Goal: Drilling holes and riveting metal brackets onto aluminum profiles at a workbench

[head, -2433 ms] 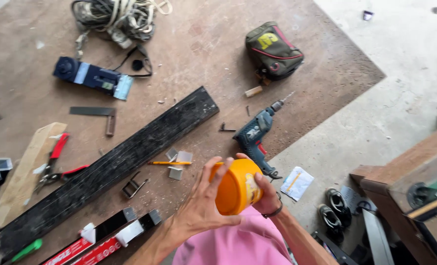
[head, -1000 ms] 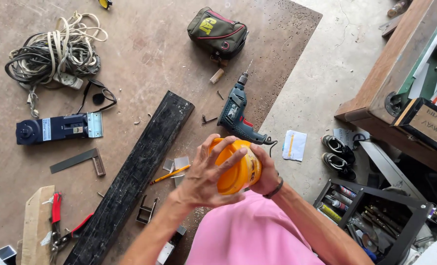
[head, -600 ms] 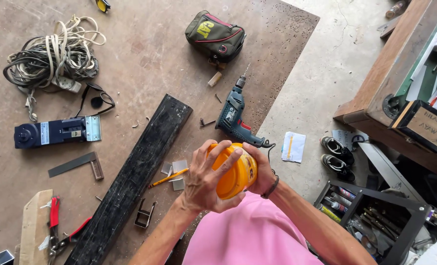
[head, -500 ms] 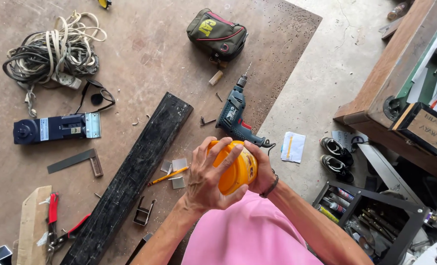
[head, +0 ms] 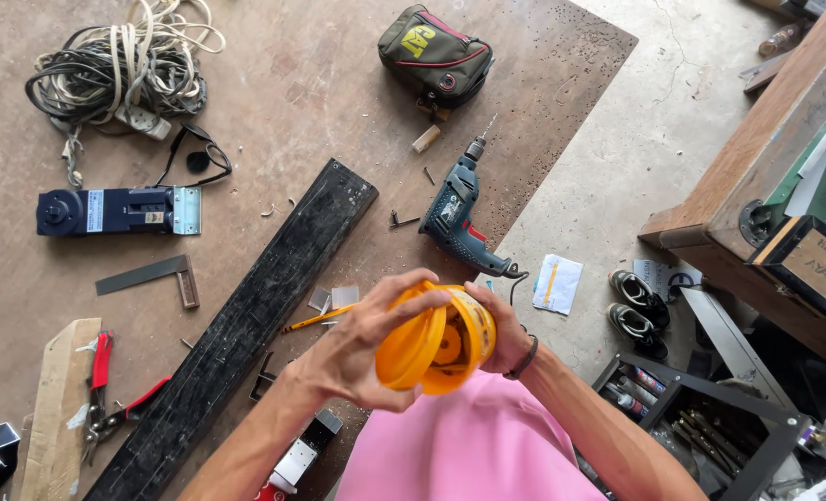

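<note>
I hold a round orange plastic container (head: 441, 343) in front of my chest with both hands. My left hand (head: 362, 348) wraps over its lid end, fingers curled around the rim. Behind the container, my right hand (head: 505, 334) cups its body; a dark band sits on that wrist. Below and beyond the container lie a long black plank (head: 246, 315) and a blue-grey power drill (head: 459, 218) on the brown board floor. A pencil (head: 315, 320) lies just left of my left hand.
A green tool bag (head: 436, 56), a coil of cables (head: 121, 70), a blue metal device (head: 116, 211), a try square (head: 153, 276) and red pliers (head: 102, 380) lie around. A wooden bench (head: 747, 176), shoes (head: 637, 306) and a tool tray (head: 700, 417) stand at right.
The view has swung and steadied. My left hand's fingers have shifted around the container's lid rim; the container stays in front of my chest in both hands.
</note>
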